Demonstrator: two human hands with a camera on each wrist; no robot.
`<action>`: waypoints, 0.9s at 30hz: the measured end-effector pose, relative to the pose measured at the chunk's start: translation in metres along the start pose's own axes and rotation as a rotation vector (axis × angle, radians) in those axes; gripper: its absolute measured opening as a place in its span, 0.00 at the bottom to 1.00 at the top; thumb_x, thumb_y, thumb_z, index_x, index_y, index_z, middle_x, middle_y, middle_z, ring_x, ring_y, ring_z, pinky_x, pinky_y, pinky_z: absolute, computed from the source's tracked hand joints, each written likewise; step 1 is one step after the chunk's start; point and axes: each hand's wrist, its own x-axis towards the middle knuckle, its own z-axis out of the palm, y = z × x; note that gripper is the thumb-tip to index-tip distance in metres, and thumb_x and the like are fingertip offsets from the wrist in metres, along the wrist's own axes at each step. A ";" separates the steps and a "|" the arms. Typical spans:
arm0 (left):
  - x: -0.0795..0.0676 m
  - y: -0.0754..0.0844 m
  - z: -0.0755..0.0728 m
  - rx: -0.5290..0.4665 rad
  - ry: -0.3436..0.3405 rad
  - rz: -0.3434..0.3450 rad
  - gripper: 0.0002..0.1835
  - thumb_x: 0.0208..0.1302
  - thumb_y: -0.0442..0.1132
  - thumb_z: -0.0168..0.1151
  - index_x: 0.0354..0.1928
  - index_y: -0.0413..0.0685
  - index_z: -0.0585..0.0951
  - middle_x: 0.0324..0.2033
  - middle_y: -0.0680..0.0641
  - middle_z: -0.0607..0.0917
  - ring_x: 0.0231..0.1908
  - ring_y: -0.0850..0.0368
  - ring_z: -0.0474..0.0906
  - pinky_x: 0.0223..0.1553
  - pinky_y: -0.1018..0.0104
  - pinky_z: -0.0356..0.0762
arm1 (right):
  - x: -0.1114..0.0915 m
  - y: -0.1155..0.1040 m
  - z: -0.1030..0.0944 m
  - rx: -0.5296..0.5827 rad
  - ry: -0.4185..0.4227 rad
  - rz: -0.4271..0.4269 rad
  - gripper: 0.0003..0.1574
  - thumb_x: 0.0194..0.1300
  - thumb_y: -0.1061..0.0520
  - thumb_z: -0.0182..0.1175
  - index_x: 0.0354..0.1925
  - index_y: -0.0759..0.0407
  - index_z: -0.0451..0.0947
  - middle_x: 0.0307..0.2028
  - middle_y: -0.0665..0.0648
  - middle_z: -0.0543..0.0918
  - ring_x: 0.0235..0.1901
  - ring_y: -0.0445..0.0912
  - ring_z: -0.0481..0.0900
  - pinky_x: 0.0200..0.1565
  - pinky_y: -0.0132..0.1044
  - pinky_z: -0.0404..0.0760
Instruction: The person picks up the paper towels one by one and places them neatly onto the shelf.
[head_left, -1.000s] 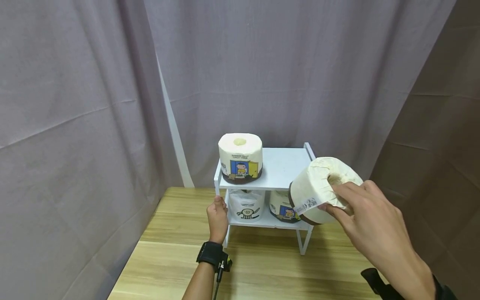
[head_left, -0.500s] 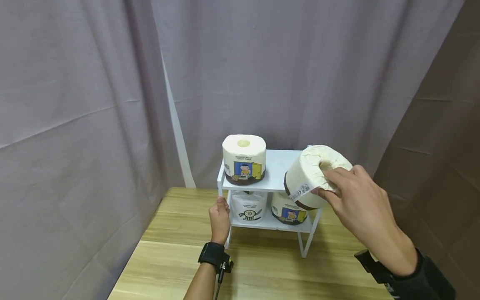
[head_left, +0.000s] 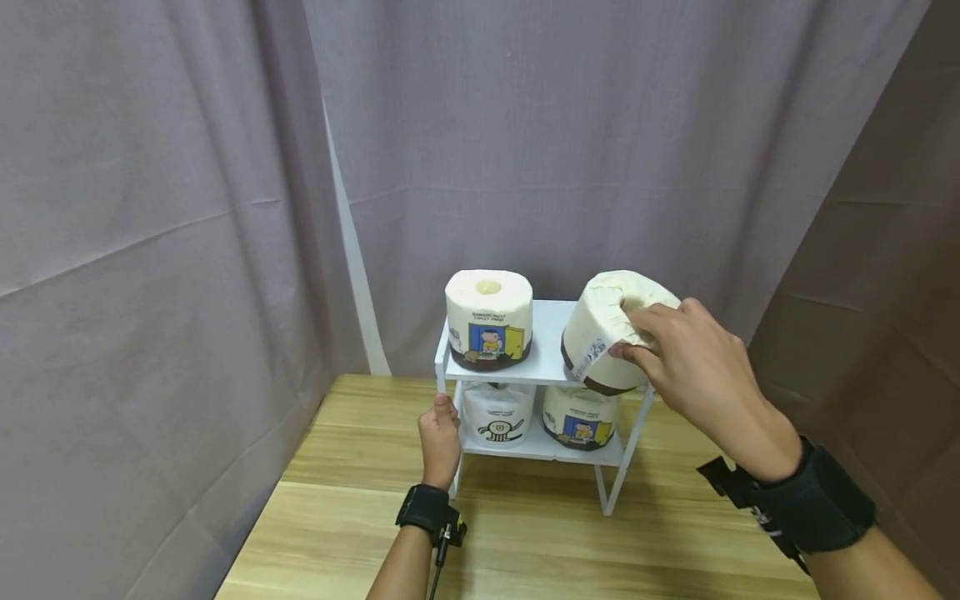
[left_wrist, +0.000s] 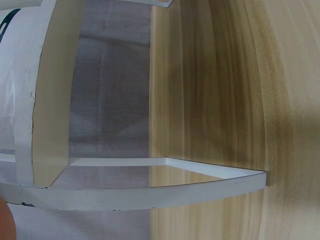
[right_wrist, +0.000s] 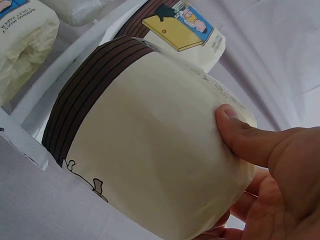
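Observation:
My right hand [head_left: 693, 362] grips a wrapped toilet paper roll [head_left: 596, 321] at its top, with fingers at the core hole and the thumb on the side. The roll leans over the right part of a white two-tier rack [head_left: 550, 360]; whether its base touches the upper shelf I cannot tell. In the right wrist view the thumb [right_wrist: 250, 142] presses the cream wrapper. My left hand [head_left: 439, 442] holds the rack's front left leg. A second roll [head_left: 489, 321] stands upright at the left of the upper shelf.
Below, the lower shelf bears a white roll with a dog drawing [head_left: 497, 417] and a cream roll [head_left: 581, 418]. The rack stands on a wooden table [head_left: 337, 508]. Grey curtains [head_left: 600, 125] hang behind and at the sides.
The right hand has carried its roll left and farther back, from beside the rack to above the upper shelf's right part. The left hand keeps its hold on the rack leg.

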 end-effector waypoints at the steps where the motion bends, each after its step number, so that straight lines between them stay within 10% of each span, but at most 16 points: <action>1: 0.000 0.001 0.000 -0.005 -0.001 0.001 0.29 0.78 0.42 0.40 0.19 0.29 0.69 0.11 0.61 0.61 0.14 0.66 0.55 0.18 0.71 0.52 | 0.004 0.001 0.001 0.000 -0.006 0.000 0.17 0.59 0.43 0.66 0.43 0.49 0.83 0.48 0.53 0.84 0.37 0.53 0.70 0.20 0.45 0.68; 7: 0.002 0.002 -0.001 -0.041 -0.025 0.003 0.27 0.78 0.41 0.40 0.18 0.33 0.68 0.11 0.60 0.60 0.15 0.65 0.55 0.18 0.70 0.53 | 0.022 0.003 0.006 -0.005 -0.087 0.026 0.32 0.60 0.43 0.65 0.58 0.55 0.79 0.49 0.57 0.84 0.38 0.54 0.70 0.23 0.48 0.71; 27: 0.000 -0.006 -0.003 -0.021 -0.021 -0.001 0.26 0.78 0.39 0.40 0.19 0.36 0.69 0.12 0.61 0.60 0.14 0.68 0.55 0.17 0.71 0.54 | 0.061 0.007 0.033 0.043 -0.272 0.089 0.34 0.64 0.43 0.62 0.61 0.62 0.75 0.55 0.64 0.80 0.43 0.56 0.69 0.30 0.47 0.73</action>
